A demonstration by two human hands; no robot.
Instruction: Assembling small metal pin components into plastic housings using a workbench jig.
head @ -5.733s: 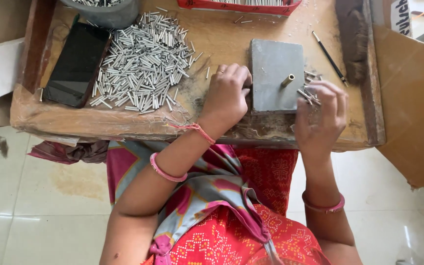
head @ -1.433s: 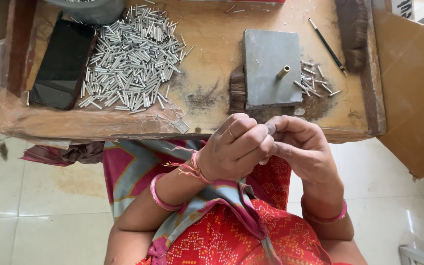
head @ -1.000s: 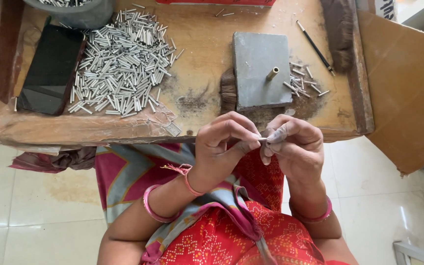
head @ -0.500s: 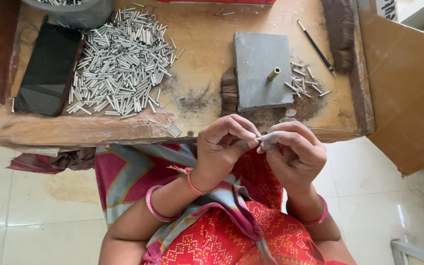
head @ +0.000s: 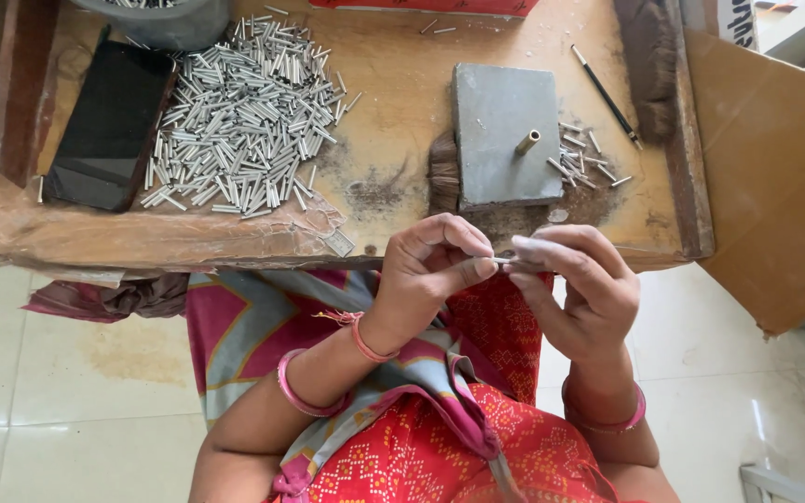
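Note:
My left hand [head: 432, 270] and my right hand [head: 578, 287] meet in front of the wooden table's edge [head: 170, 244], above my lap. Between their fingertips they pinch one small thin metal tube [head: 505, 261], mostly hidden by the fingers. Just beyond the hands, on the table, lies a grey square block [head: 496, 112] with a short brass peg [head: 527, 142] standing on it. A few loose tubes [head: 584, 160] lie to the right of the block. A large heap of silver tubes [head: 244, 121] lies at the left.
A black phone [head: 109, 126] lies left of the heap, and a grey bowl [head: 156, 17] sits at the back. A thin black rod [head: 607, 93] and a dark brush [head: 649, 56] lie at the right. A brown cardboard sheet [head: 775, 177] leans beside the table.
Both hands left the grey block on the table and came together near my lap. Over the last second they stay joined on the tube, fingers shifting slightly.

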